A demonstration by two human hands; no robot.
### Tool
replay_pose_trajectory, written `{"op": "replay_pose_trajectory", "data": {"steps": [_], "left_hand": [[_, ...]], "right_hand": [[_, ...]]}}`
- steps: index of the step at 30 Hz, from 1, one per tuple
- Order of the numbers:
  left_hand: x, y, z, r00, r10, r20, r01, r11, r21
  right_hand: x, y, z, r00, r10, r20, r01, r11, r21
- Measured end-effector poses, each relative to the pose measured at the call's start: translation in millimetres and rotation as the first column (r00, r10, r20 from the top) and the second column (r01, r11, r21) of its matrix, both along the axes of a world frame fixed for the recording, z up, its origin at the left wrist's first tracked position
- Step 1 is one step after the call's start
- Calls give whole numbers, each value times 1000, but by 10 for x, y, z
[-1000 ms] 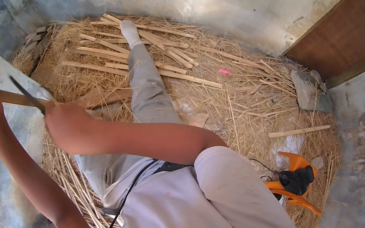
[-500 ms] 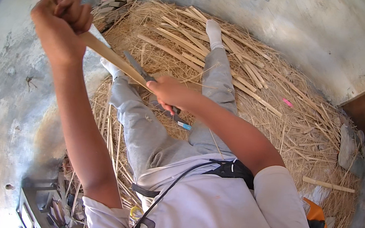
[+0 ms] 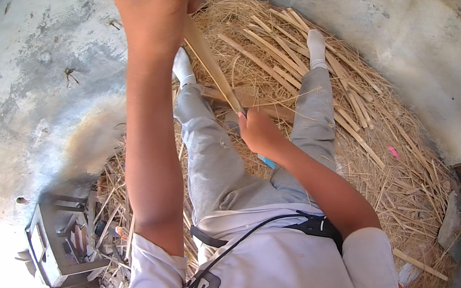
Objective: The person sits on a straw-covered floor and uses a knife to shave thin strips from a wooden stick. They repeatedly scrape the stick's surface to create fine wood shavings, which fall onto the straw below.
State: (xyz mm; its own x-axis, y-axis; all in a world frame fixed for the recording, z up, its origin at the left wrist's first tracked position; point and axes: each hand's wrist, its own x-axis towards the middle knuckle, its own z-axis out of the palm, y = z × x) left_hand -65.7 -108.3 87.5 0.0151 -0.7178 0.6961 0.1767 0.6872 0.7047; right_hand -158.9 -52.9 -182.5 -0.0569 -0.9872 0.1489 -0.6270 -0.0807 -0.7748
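My left hand [image 3: 158,9] is raised at the upper left, closed round the upper part of a long pale bamboo strip [image 3: 212,64]. The strip slants down to the right, over my left shin, to my right hand [image 3: 262,134]. That hand is closed at the strip's lower end, above the gap between my legs. A bit of dark blade of a knife [image 3: 243,111] shows at its thumb; the rest is hidden by hand and strip. Just below the right hand is a small blue piece [image 3: 267,161], partly covered; what it belongs to is unclear.
A wooden plank [image 3: 278,111] lies across between my outstretched legs. Several split strips [image 3: 280,55] lie on shavings around my right foot. A grey metal frame [image 3: 60,268] with scraps stands lower left. Plaster walls [image 3: 41,84] curve around; a stone [image 3: 454,222] lies far right.
My left hand has risen and moved right with the strip. My right hand now sits at the strip's lower end, and the knife blade is mostly out of sight. The whole view has shifted.
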Motion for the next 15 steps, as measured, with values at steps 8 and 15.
{"op": "replay_pose_trajectory", "data": {"steps": [8, 15], "left_hand": [[208, -266, -59, 982, -162, -100, 160, 987, -26], [24, -251, -25, 981, -176, -78, 172, 983, -58]], "right_hand": [[-255, -283, 90, 834, -24, 551, -303, 815, 494], [-221, -63, 568, 982, 119, 148, -143, 976, 162]]}}
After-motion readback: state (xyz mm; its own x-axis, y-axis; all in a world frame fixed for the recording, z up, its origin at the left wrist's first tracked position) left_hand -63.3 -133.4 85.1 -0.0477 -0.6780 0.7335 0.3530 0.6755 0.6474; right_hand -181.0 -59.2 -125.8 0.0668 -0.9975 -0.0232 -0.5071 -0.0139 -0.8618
